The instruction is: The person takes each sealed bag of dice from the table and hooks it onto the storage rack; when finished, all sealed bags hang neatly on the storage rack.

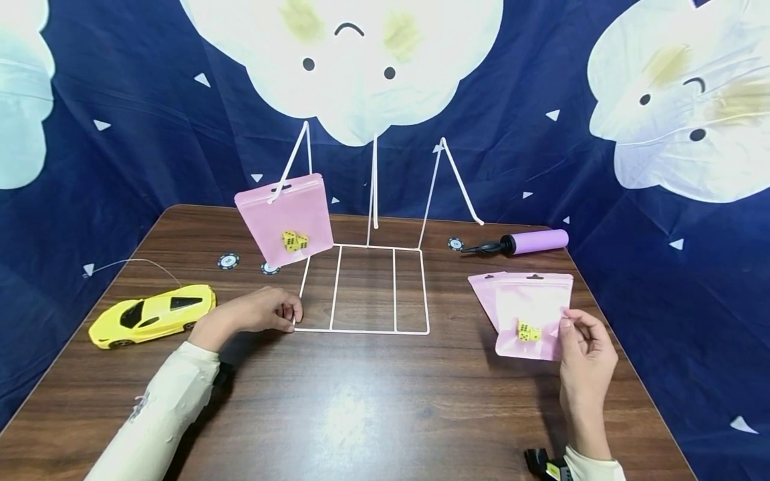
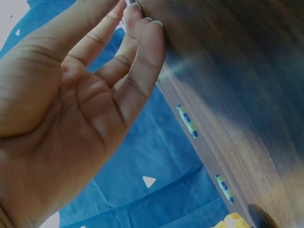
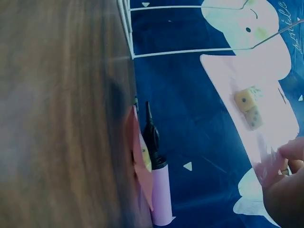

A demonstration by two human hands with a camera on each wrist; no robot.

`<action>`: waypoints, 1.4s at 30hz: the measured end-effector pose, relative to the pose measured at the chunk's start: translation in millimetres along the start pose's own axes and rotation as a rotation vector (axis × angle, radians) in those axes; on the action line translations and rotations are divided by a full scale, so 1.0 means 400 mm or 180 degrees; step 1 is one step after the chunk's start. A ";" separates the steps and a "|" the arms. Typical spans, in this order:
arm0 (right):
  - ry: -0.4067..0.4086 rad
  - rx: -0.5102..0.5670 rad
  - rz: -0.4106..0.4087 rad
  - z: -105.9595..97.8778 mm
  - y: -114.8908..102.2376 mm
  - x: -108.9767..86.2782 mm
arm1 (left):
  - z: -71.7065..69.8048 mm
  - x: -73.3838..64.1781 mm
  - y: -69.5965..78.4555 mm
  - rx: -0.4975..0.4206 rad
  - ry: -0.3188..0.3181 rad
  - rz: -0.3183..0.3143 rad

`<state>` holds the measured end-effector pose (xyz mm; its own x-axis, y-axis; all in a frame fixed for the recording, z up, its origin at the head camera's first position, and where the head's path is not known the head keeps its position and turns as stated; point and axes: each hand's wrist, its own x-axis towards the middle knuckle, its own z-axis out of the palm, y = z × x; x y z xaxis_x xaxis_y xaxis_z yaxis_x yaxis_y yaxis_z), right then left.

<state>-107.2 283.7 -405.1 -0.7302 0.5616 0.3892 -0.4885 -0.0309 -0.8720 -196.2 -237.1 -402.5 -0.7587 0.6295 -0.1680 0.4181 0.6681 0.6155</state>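
In the head view my right hand (image 1: 586, 364) pinches the right edge of a pink zip pouch (image 1: 544, 294) between thumb and fingers. Yellow dice (image 3: 246, 100) show through its clear front, and the pouch is lifted above the table. A second pink pouch (image 1: 483, 290) lies partly behind it. At the front left corner of a white wire display rack (image 1: 361, 331), my left hand (image 1: 261, 310) grips the base wire with curled fingers; the exact contact is hidden in the left wrist view. Another pink pouch (image 1: 283, 214) with yellow dice hangs from the rack's left hook.
A yellow toy car (image 1: 156, 317) sits left of my left forearm. Poker chips (image 1: 228, 260) lie near the back left, another chip (image 1: 455, 244) at the back right. Beside that one is a purple hand pump (image 1: 538, 242). Dark blue cloth with clouds surrounds the wooden table (image 1: 361, 407).
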 end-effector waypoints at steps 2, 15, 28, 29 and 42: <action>0.0058 0.0215 -0.0128 0.005 0.000 0.002 | 0.001 0.000 0.000 0.0010 -0.0002 -0.0004; 0.0403 0.0747 -0.0595 0.060 -0.028 0.014 | 0.002 -0.001 -0.003 0.0006 -0.0008 -0.0036; 0.0331 0.1173 -0.0567 0.114 -0.054 0.010 | 0.003 0.000 -0.002 0.0003 0.0000 -0.0017; 0.0331 0.1196 -0.0557 0.117 -0.055 0.010 | 0.004 0.000 -0.003 0.0003 -0.0001 -0.0017; 0.0261 0.1250 -0.0490 0.146 -0.084 -0.006 | 0.005 0.001 -0.003 0.0069 0.0018 -0.0023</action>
<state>-117.0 235.0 -359.4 -0.6019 0.6477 0.4671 -0.7451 -0.2451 -0.6203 -196.0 -236.8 -404.8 -0.7644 0.6225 -0.1680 0.4233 0.6810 0.5975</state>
